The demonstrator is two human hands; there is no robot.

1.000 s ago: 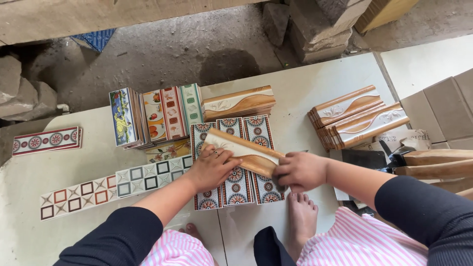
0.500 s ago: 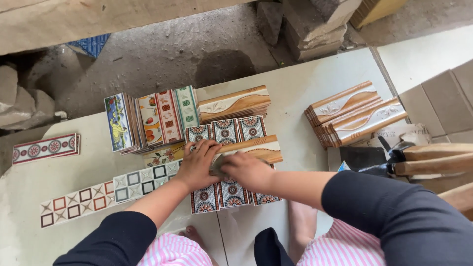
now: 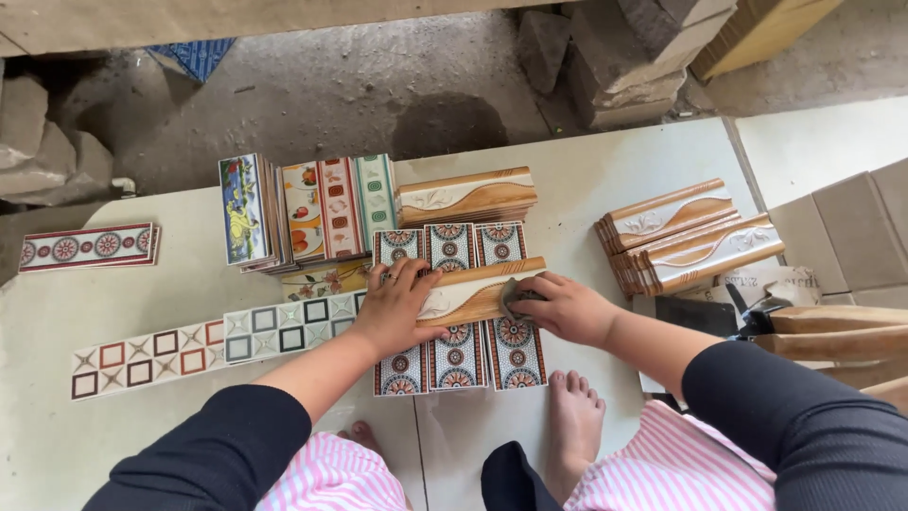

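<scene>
From the head camera I see both hands at work near the tabletop's [image 3: 586,170] front edge. My view has the left hand [image 3: 397,308] pressed flat, fingers spread, on the left end of a brown-and-cream moulded border tile [image 3: 478,289] — steadying it, not clenched around it. The right hand [image 3: 563,308] is closed on a small dark pad [image 3: 518,298] held against the tile's right end. The border tile lies crosswise on three patterned tiles [image 3: 459,341] with blue and red medallions, set side by side about midway along the front edge.

Behind them, toward the far edge, a stack of matching brown border tiles [image 3: 468,194] lies flat, and beside it on the left stands a row of colourful picture tiles [image 3: 307,208] on edge. Two more piles of brown border tiles [image 3: 686,237] sit near the right edge. A long strip of square-patterned tiles [image 3: 218,341] runs toward the left edge, and a red-trimmed border tile [image 3: 90,246] lies apart near the far left corner. Bare feet [image 3: 572,416] and pink striped trousers [image 3: 681,468] show below the front edge.
</scene>
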